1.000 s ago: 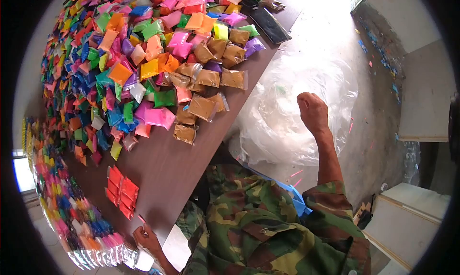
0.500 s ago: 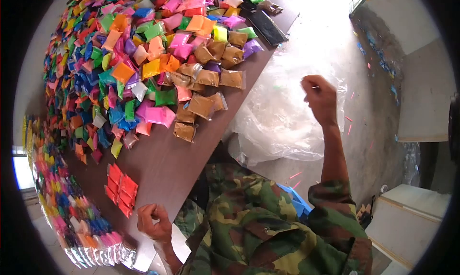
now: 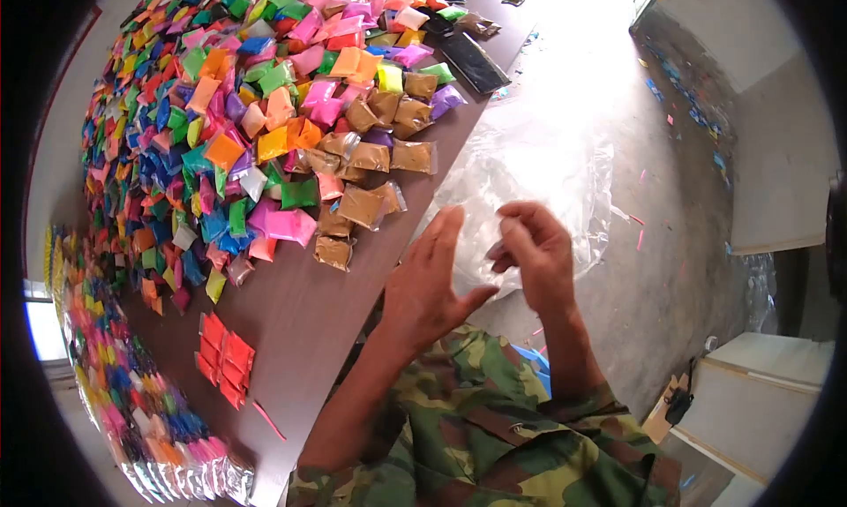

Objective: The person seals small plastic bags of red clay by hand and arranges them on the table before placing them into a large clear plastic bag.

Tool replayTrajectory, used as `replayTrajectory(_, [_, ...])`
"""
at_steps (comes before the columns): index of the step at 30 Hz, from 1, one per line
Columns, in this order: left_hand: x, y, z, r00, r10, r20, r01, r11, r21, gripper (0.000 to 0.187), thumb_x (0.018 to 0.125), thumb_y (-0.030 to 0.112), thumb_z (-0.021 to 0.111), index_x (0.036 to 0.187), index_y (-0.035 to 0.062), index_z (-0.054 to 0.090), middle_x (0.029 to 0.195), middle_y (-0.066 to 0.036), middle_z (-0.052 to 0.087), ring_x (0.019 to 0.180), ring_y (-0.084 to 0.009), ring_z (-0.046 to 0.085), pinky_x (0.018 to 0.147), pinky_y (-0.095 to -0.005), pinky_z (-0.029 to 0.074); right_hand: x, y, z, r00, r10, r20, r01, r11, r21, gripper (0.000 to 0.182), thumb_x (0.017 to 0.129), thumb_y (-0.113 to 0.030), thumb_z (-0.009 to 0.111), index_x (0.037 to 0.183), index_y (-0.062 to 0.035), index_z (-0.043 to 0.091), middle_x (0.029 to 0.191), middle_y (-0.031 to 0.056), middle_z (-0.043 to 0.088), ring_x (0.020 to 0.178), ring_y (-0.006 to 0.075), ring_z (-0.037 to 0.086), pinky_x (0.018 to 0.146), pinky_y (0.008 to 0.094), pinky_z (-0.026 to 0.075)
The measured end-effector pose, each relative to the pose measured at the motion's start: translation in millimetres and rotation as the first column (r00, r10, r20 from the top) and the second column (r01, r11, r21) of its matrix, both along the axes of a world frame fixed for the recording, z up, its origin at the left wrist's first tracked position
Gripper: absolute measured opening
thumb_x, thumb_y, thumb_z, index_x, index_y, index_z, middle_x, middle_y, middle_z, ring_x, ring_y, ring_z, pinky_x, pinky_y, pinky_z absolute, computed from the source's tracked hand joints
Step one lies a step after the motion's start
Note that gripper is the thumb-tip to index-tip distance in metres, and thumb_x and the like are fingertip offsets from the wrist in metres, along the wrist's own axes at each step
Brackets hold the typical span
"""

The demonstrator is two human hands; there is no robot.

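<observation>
My left hand [image 3: 428,282] is raised beside the table edge with its fingers stretched out and the thumb apart, and nothing shows in it. Close to its right, my right hand [image 3: 540,255] has its fingers bent in toward the palm. Whatever those curled fingers hold, if anything, is hidden. Both hands are above a clear plastic bag [image 3: 578,229] lower down beside the table. A block of red packets [image 3: 226,360] lies on the table at lower left, in two side-by-side rows. Near it is a thin red strip [image 3: 269,421].
Heaped colourful packets [image 3: 221,136] cover much of the brown table [image 3: 291,313], with brown packets [image 3: 363,205] nearest its edge. A black phone-like slab [image 3: 475,63] lies at the far edge. Pale boxes [image 3: 750,392] stand at right; scraps lie on the floor.
My left hand has moved up and right from beside the red packets, and its fingers have opened. My right hand has come down and left toward it. The red strip now shows on the table.
</observation>
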State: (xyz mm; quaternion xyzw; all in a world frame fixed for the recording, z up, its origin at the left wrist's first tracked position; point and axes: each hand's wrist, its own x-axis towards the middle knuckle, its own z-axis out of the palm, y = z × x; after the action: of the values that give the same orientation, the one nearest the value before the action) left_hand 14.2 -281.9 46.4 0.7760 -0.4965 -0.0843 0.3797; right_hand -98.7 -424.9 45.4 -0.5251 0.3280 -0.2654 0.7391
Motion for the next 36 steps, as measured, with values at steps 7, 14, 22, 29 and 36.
replayTrajectory(7, [3.6,-2.4,-40.2,0.992,0.016,-0.126,-0.025,0.997,-0.068,0.034,0.094,0.002,0.066,0.128,0.0016,0.067,0.125,-0.023,0.071,0.119,-0.0367,0.068,0.103,-0.0406,0.052,-19.0,-28.6,-34.8,0.961,-0.192,-0.2,-0.031,0.643,-0.766,0.03,0.094,-0.008,0.074,0.123,-0.0039,0.07,0.112,0.0141,0.072,0.096,0.0238,0.072,0.077,0.0339,0.058])
replayTrajectory(14, [17.9,17.3,-15.2,0.957,0.11,-0.267,-0.161,0.971,-0.175,0.03,0.095,0.003,0.066,0.125,0.0001,0.069,0.123,-0.017,0.073,0.112,-0.0303,0.071,0.097,-0.0387,0.055,21.7,-81.9,-142.6,0.693,-0.109,-0.713,-0.653,0.325,-0.684,0.05,0.093,-0.032,0.072,0.14,-0.0162,0.065,0.154,0.0158,0.053,0.146,0.0338,0.046,0.114,0.0495,0.039])
replayTrajectory(22, [38.4,137.4,46.7,0.697,0.362,-0.619,-0.612,0.751,-0.25,0.024,0.104,0.01,0.066,0.126,0.0031,0.07,0.118,-0.011,0.074,0.108,-0.0185,0.069,0.09,-0.0287,0.055,23.6,-113.3,-253.3,0.482,-0.039,-0.875,-0.823,0.322,-0.468,0.044,0.088,-0.033,0.072,0.127,-0.0127,0.072,0.153,0.0169,0.053,0.14,0.0339,0.052,0.113,0.045,0.045])
replayTrajectory(29, [26.5,221.8,27.8,0.543,0.281,-0.792,-0.804,0.445,-0.394,0.028,0.103,0.012,0.065,0.128,0.0002,0.067,0.121,-0.013,0.072,0.109,-0.0196,0.069,0.096,-0.0308,0.055,39.9,-140.0,-314.2,0.572,0.206,-0.794,-0.765,0.484,-0.425,0.034,0.086,-0.014,0.07,0.119,-0.006,0.075,0.138,0.0201,0.064,0.134,0.0386,0.057,0.111,0.0446,0.048])
replayTrajectory(36, [7.2,263.3,13.0,0.433,0.215,-0.875,-0.876,0.328,-0.353,0.038,0.101,0.012,0.066,0.137,0.0015,0.062,0.127,-0.01,0.07,0.105,-0.0199,0.07,0.077,-0.0298,0.057,23.3,-138.2,-197.1,0.817,-0.104,-0.567,-0.436,0.532,-0.726,0.023,0.097,-0.015,0.065,0.112,-0.001,0.075,0.106,0.0175,0.077,0.099,0.0292,0.075,0.089,0.0392,0.057])
